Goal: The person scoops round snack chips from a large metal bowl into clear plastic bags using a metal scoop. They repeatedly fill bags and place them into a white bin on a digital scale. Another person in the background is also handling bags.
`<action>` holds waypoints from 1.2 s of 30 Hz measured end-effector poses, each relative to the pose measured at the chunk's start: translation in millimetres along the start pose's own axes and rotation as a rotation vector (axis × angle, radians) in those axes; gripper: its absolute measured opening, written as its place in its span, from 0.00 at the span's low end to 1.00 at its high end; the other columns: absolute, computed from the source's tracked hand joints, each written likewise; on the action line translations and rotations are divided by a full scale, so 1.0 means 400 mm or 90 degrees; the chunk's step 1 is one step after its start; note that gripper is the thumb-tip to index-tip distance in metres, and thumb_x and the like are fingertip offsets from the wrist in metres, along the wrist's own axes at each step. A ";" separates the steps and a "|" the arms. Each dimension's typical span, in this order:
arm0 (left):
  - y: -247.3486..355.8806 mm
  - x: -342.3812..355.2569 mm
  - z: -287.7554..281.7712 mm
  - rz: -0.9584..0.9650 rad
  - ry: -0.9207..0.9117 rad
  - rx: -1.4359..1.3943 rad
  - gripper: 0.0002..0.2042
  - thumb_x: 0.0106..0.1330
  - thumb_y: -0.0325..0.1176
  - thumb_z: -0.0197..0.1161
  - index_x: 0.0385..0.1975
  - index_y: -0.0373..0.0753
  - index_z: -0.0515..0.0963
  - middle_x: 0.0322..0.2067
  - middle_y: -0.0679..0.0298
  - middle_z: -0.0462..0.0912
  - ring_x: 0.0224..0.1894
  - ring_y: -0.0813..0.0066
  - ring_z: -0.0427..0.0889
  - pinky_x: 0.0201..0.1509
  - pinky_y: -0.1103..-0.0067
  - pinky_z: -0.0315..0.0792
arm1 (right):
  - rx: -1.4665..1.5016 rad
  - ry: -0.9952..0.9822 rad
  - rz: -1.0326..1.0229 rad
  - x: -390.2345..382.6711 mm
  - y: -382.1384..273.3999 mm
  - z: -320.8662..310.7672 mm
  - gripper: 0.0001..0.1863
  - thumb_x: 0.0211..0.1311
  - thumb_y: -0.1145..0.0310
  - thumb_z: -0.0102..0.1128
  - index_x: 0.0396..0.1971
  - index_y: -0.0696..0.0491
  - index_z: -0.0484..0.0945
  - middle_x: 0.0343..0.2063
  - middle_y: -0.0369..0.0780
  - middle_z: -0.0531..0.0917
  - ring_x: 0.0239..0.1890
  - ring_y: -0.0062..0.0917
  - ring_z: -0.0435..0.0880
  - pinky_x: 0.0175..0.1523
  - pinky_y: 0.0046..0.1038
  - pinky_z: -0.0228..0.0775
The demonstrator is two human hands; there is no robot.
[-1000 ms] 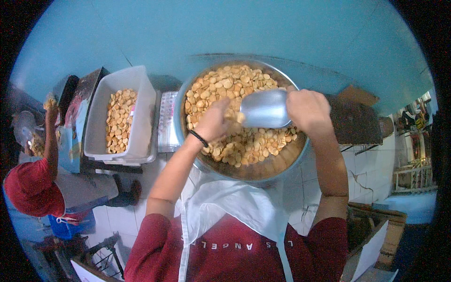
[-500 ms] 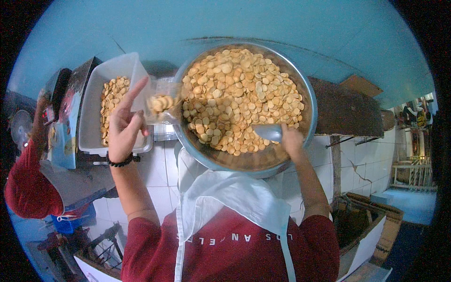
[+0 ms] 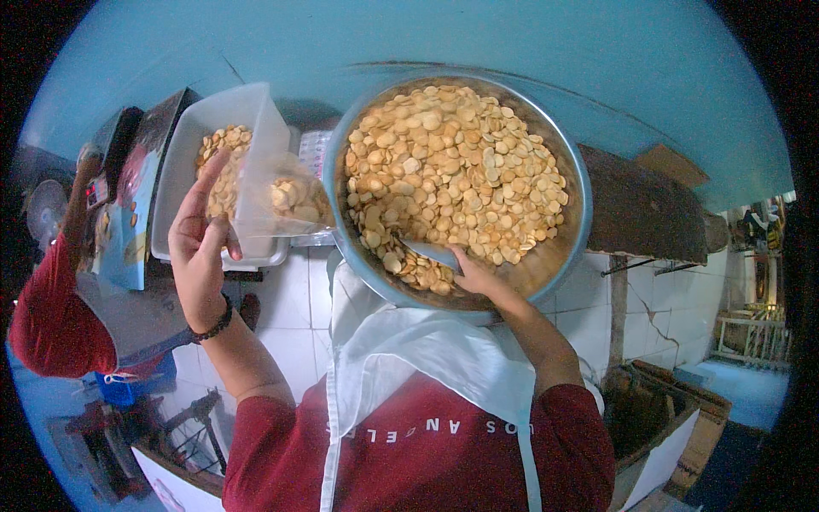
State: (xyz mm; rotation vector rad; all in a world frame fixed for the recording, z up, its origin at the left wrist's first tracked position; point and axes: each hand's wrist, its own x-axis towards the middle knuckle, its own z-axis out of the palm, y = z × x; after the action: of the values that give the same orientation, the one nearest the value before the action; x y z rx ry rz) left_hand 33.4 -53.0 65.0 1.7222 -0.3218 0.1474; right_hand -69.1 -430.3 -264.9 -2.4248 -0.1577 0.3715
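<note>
Head view, treating the bowl as the clock: right hand is wrapped round the handle of the scoop at 6, blade dug into the chips at 7. Left hand is raised past 8, index finger out, beside a clear bag part-filled with chips at 9; can't tell if it's pinching the plastic.

Imo spillage is the risk: the blade's near the rim, so a heaped lift could shed chips over it. Bag looks floppy too, so a bump or weak grip could tip it.

Edges: wall hems in 12, tub crowds the bag past 9. White floor tiles show at 8. Best elbow room's above the bowl, toward 2.
</note>
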 end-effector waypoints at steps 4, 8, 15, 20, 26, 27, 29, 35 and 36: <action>0.004 -0.001 0.027 -0.017 -0.023 -0.035 0.29 0.53 0.17 0.44 0.61 0.25 0.62 0.62 0.50 0.67 0.19 0.91 0.72 0.21 0.91 0.69 | 0.229 -0.072 0.096 0.010 0.048 0.025 0.33 0.55 0.72 0.55 0.62 0.52 0.58 0.33 0.44 0.81 0.26 0.30 0.81 0.30 0.29 0.74; 0.007 0.014 0.067 -0.040 -0.085 -0.051 0.30 0.53 0.17 0.44 0.61 0.26 0.63 0.62 0.50 0.67 0.19 0.91 0.72 0.22 0.91 0.71 | 0.358 -0.303 0.372 0.020 0.091 0.026 0.15 0.59 0.68 0.53 0.45 0.57 0.73 0.25 0.40 0.81 0.16 0.18 0.76 0.19 0.20 0.68; -0.015 0.033 0.112 -0.012 -0.154 -0.070 0.30 0.53 0.16 0.44 0.61 0.29 0.64 0.62 0.52 0.67 0.20 0.90 0.74 0.24 0.89 0.73 | 0.302 -0.039 0.255 -0.013 0.096 -0.047 0.11 0.65 0.64 0.48 0.37 0.55 0.77 0.16 0.34 0.78 0.13 0.16 0.73 0.17 0.20 0.65; -0.129 0.077 0.101 -0.100 -0.298 0.017 0.31 0.51 0.15 0.45 0.61 0.34 0.66 0.62 0.52 0.67 0.25 0.85 0.78 0.25 0.86 0.74 | 0.292 0.061 0.202 -0.043 0.038 -0.206 0.18 0.68 0.64 0.43 0.51 0.57 0.72 0.30 0.44 0.82 0.28 0.28 0.83 0.35 0.31 0.76; -0.253 0.056 0.166 -0.081 -0.383 0.200 0.36 0.49 0.13 0.46 0.65 0.39 0.62 0.65 0.55 0.64 0.26 0.80 0.80 0.25 0.81 0.76 | 0.179 0.144 0.026 -0.087 -0.212 -0.493 0.17 0.69 0.65 0.42 0.49 0.60 0.72 0.37 0.54 0.81 0.41 0.40 0.82 0.47 0.35 0.73; -0.256 0.049 0.183 -0.028 -0.373 0.205 0.36 0.49 0.14 0.46 0.65 0.38 0.61 0.65 0.55 0.63 0.26 0.79 0.81 0.24 0.81 0.76 | 0.126 0.114 0.042 -0.079 -0.263 -0.546 0.17 0.69 0.65 0.42 0.48 0.60 0.72 0.37 0.55 0.80 0.42 0.42 0.82 0.48 0.36 0.73; -0.251 0.028 0.209 -0.118 -0.395 0.180 0.35 0.50 0.16 0.49 0.65 0.35 0.60 0.66 0.53 0.61 0.44 0.65 0.83 0.38 0.76 0.79 | -0.003 0.065 0.072 -0.058 -0.361 -0.629 0.16 0.69 0.64 0.42 0.45 0.60 0.73 0.37 0.56 0.80 0.42 0.44 0.82 0.48 0.38 0.73; -0.248 0.005 0.333 0.102 -0.373 0.310 0.33 0.51 0.21 0.55 0.62 0.26 0.59 0.65 0.42 0.57 0.69 0.54 0.56 0.72 0.72 0.52 | -0.464 0.119 -0.009 0.010 -0.568 -0.664 0.11 0.55 0.69 0.50 0.27 0.59 0.81 0.26 0.49 0.83 0.33 0.43 0.85 0.39 0.42 0.76; -0.248 0.003 0.346 0.113 -0.367 0.317 0.33 0.51 0.21 0.55 0.62 0.26 0.59 0.65 0.41 0.57 0.69 0.54 0.57 0.72 0.71 0.52 | -0.507 0.101 -0.015 0.018 -0.589 -0.659 0.12 0.58 0.69 0.48 0.30 0.58 0.80 0.26 0.50 0.83 0.33 0.43 0.85 0.39 0.42 0.76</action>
State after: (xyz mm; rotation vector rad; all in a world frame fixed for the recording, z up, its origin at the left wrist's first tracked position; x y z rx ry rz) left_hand 52.5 -174.4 -53.1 2.2104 -0.9252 -0.1633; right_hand 14.2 -407.6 78.1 -3.2176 -0.3081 0.1023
